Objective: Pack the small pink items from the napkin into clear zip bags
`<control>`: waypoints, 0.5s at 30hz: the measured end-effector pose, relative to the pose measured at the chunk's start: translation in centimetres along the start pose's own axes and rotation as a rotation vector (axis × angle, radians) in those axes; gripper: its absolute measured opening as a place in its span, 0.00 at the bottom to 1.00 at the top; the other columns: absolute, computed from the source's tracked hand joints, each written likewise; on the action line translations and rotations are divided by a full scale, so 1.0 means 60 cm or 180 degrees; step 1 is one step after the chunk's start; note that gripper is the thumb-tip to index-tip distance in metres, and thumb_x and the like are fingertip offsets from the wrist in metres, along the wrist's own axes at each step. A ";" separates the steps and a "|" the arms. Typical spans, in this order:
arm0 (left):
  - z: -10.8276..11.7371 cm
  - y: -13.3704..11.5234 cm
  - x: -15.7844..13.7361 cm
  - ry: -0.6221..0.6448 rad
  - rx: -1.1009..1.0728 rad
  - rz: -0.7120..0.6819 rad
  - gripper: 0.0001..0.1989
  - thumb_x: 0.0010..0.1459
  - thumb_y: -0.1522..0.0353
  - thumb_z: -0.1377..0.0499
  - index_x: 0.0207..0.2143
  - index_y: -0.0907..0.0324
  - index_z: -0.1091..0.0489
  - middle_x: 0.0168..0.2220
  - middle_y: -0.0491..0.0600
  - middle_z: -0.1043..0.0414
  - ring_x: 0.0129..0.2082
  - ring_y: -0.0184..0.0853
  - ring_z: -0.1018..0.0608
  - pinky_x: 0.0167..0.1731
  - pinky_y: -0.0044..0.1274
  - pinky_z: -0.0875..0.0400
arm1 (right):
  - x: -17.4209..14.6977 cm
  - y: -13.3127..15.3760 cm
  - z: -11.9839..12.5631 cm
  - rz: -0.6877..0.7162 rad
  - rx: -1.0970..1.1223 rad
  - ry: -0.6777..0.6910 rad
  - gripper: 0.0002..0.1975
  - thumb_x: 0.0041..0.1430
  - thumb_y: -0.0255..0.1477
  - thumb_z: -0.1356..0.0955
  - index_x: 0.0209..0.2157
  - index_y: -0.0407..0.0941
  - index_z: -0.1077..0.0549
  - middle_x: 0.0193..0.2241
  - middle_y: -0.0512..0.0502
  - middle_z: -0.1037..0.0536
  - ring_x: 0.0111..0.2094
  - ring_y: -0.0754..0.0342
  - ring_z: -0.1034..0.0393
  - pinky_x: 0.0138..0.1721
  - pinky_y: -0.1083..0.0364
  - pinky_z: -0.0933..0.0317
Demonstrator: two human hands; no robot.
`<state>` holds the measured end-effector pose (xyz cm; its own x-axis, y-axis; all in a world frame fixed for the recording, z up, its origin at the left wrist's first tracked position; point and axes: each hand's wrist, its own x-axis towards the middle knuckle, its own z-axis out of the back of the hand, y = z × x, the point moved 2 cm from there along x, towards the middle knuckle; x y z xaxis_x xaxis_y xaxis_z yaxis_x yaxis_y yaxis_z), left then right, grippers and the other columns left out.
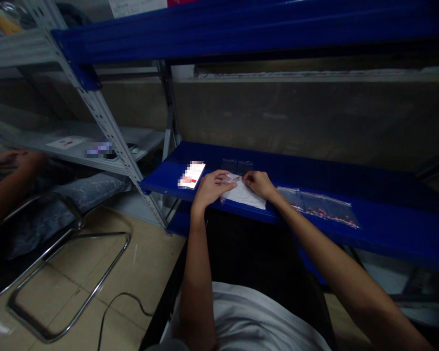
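"One white sheet (247, 195) is laid at the front edge of the shelf (388, 214). And the fingers?"

"Those of the left hand (209, 189) are parted over its left side; those of the right hand (259, 182) are pinched, contents indiscernible."

"The risk?"

"If the pinch is loosened, any tiny thing held could be dropped over that edge. Space is limited by bags of pink pieces (325, 211) rightward, a phone (194, 175) toward the left end."

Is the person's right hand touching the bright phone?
Apart. The head view shows it plainly: the phone lies off to the left on the blue shelf, with the left hand between it and the right hand.
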<state>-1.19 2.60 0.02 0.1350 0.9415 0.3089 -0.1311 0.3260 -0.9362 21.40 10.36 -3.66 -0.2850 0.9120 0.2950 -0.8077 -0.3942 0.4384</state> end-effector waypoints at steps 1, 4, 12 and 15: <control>0.000 0.001 0.001 0.0008 0.0006 0.0013 0.25 0.48 0.64 0.25 0.49 0.61 0.22 0.43 0.56 0.19 0.42 0.38 0.18 0.46 0.31 0.22 | -0.002 0.002 0.002 0.0008 0.0024 -0.0029 0.09 0.61 0.23 0.32 0.36 0.43 0.18 0.33 0.43 0.16 0.34 0.51 0.24 0.37 0.57 0.39; -0.003 0.003 0.003 0.0076 0.0017 0.0051 0.26 0.48 0.64 0.25 0.50 0.62 0.23 0.44 0.57 0.19 0.41 0.39 0.17 0.44 0.30 0.21 | -0.009 0.018 0.018 0.0013 0.0247 -0.0246 0.08 0.61 0.24 0.32 0.35 0.43 0.19 0.32 0.43 0.17 0.32 0.51 0.25 0.37 0.56 0.39; -0.011 0.003 0.002 0.0288 -0.0036 -0.0078 0.28 0.48 0.61 0.25 0.50 0.62 0.23 0.43 0.56 0.18 0.41 0.39 0.16 0.44 0.29 0.21 | -0.038 0.115 0.077 0.0438 0.1484 -0.0341 0.09 0.63 0.34 0.31 0.36 0.45 0.20 0.35 0.44 0.17 0.36 0.50 0.25 0.41 0.54 0.36; -0.011 0.003 0.001 0.0308 -0.0020 -0.0110 0.29 0.49 0.60 0.25 0.52 0.61 0.23 0.44 0.56 0.18 0.41 0.39 0.16 0.44 0.29 0.21 | -0.046 0.139 0.086 0.0523 0.1411 -0.0059 0.10 0.62 0.35 0.31 0.35 0.45 0.19 0.35 0.44 0.16 0.37 0.49 0.25 0.42 0.53 0.36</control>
<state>-0.58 2.66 -0.27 0.2336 0.9169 0.3236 -0.1186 0.3571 -0.9265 18.11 4.00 3.54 -0.3781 0.8330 0.4040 -0.4534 -0.5471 0.7037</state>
